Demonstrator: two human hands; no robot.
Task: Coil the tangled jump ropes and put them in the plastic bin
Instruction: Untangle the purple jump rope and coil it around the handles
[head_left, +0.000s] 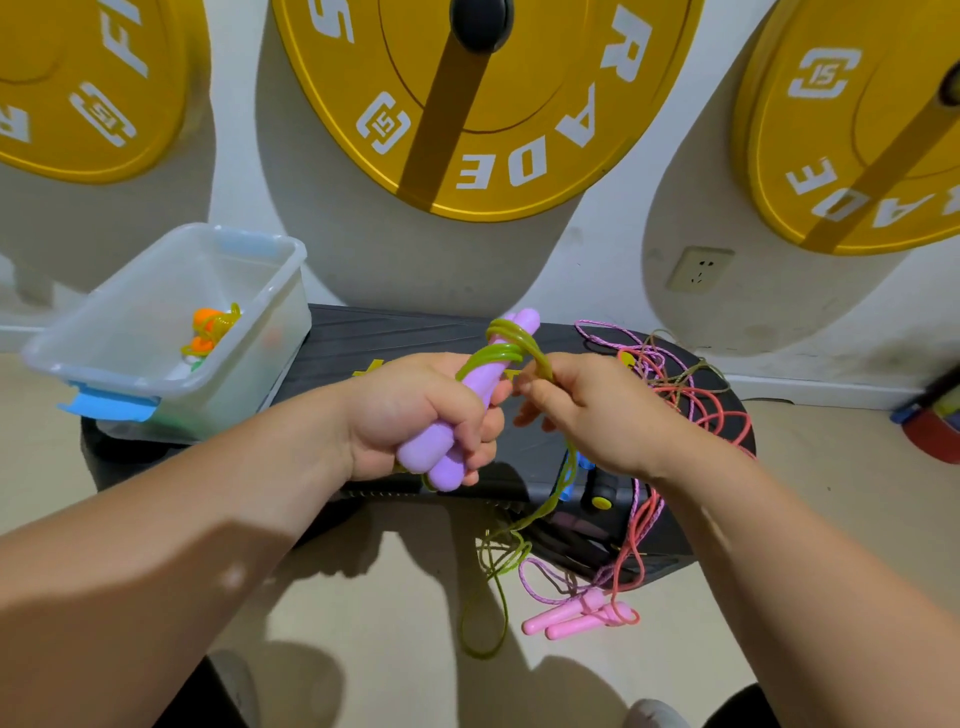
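My left hand (421, 410) grips two purple jump-rope handles (441, 457) held together, their tips pointing up and away. A green rope (506, 345) is wound in a few turns around the upper part of the handles. My right hand (587, 410) pinches this green rope just right of the handles; its loose length (498, 561) hangs down to the floor. A clear plastic bin (130, 358) with blue clips stands at the left on a black step platform (395, 332), with an orange-handled coiled rope (213, 327) inside. Tangled pink and red ropes (670, 384) lie on the platform's right end.
Pink handles (576, 618) lie on the beige floor below the platform, tied into the tangle. Yellow weight plates (483, 104) hang on the white wall behind. A wall socket (698, 270) is at the right. A red object (935, 431) sits at the far right edge.
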